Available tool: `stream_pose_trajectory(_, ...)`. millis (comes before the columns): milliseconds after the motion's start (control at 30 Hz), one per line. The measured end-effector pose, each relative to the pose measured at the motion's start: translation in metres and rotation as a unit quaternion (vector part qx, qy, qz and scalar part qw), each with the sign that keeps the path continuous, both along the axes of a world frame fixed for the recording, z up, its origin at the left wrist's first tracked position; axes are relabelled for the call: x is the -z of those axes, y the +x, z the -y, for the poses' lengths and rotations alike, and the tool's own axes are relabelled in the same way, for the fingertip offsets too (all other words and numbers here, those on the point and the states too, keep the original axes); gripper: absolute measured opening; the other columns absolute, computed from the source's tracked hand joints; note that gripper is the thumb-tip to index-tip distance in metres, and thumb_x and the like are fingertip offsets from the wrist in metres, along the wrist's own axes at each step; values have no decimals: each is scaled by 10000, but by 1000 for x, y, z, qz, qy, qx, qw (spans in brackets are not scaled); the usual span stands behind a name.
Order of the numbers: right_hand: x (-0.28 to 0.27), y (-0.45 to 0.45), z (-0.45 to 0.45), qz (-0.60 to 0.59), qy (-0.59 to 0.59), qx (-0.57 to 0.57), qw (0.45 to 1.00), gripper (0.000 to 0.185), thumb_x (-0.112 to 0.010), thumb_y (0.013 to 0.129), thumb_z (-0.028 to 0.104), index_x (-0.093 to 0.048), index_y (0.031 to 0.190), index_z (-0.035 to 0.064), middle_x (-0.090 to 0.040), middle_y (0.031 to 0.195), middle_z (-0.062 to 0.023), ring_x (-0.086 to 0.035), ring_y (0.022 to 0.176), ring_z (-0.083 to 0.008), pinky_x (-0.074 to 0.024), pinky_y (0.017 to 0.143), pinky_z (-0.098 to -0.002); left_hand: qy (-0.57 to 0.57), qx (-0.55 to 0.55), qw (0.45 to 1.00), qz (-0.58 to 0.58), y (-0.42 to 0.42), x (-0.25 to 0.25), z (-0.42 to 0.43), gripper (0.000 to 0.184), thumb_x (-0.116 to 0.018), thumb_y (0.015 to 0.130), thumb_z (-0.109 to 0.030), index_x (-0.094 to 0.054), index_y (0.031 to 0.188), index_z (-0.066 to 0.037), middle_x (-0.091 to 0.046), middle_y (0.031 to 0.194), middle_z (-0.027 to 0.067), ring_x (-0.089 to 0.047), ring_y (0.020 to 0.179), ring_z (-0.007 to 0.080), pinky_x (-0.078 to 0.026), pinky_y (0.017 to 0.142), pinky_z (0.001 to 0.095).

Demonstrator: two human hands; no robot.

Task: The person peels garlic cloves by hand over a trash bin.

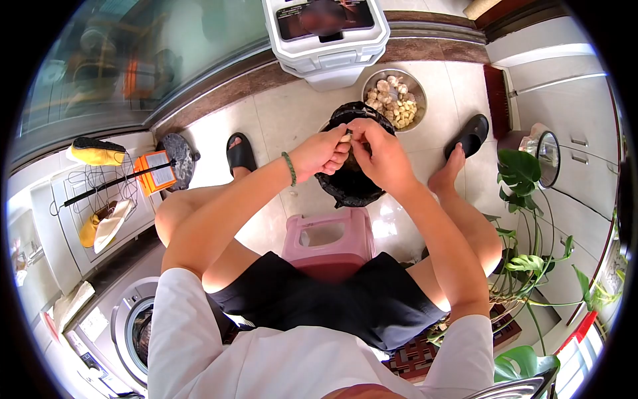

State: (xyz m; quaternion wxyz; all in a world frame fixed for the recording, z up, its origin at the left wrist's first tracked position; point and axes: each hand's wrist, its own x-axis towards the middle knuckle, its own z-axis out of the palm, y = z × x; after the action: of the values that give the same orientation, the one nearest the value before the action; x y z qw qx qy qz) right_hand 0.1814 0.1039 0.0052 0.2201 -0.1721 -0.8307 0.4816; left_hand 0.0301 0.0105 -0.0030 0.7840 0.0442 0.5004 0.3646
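Observation:
My left hand [323, 151], with a green bead bracelet [289, 169] at its wrist, is closed on a small pale garlic clove [345, 138]. My right hand [379, 151] meets it there, fingers pinched at the same clove. A small dark spot shows between the fingertips; I cannot make out what it is. Both hands are above a bin lined with a black plastic bag [350, 193]. Just beyond, a metal bowl [423, 100] holds whole garlic bulbs [384, 88] and loose cloves [403, 114].
A pink stool [362, 233] is between my legs. A grey-white box [329, 61] with a phone [325, 18] on top stands ahead. Left are a wire rack [100, 186], an orange box [154, 171] and a washing machine [126, 312]; right, a leafy plant [520, 173] and cabinets [565, 113].

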Motion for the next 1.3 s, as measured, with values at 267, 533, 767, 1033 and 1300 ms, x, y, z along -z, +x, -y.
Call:
stream_pose_trajectory(267,0,-4,2,61,12,-25,998,386,-565,829,-64,-469,1184,56,-561,912,-130,-603,783,-327,-491,663,-402,9,-10,993,-117,8,2,5,491,-314,996,-544,-329,686,-165,-272,600,-78,-249,506,70,-210,468,248)
stream_pose_trajectory(533,-3,-5,1,37,12,-36,999,426,-558,808,-89,-498,1211,36,-562,915,-141,-592,825,-340,-492,699,-412,8,-57,993,-100,13,10,9,448,-317,1002,-478,-390,702,-154,-315,596,-62,-287,495,84,-238,460,261)
stream_pose_trajectory(767,4,-4,4,25,18,-56,998,427,-544,765,-108,-535,1171,23,-560,907,-147,-600,795,-344,-501,672,-403,-10,-75,994,-85,21,2,11,403,-328,985,-429,-302,671,-177,-259,586,-76,-231,480,69,-187,444,255)
stream_pose_trajectory(1033,-3,-6,-1,-6,17,-20,1000,370,-567,803,-87,-544,1152,32,-553,993,-134,-606,780,-319,-508,659,-382,1,-60,995,-78,15,-9,5,424,-313,996,-456,-304,676,-178,-242,596,-74,-216,486,73,-186,451,255)
stream_pose_trajectory(1300,-3,-5,-6,-35,-14,25,999,289,-629,806,-104,-604,1070,13,-629,888,-77,-648,788,-192,-521,671,-290,40,-36,995,-79,7,-8,4,452,-304,1005,-505,-335,705,-168,-245,610,-74,-223,501,71,-192,461,248)
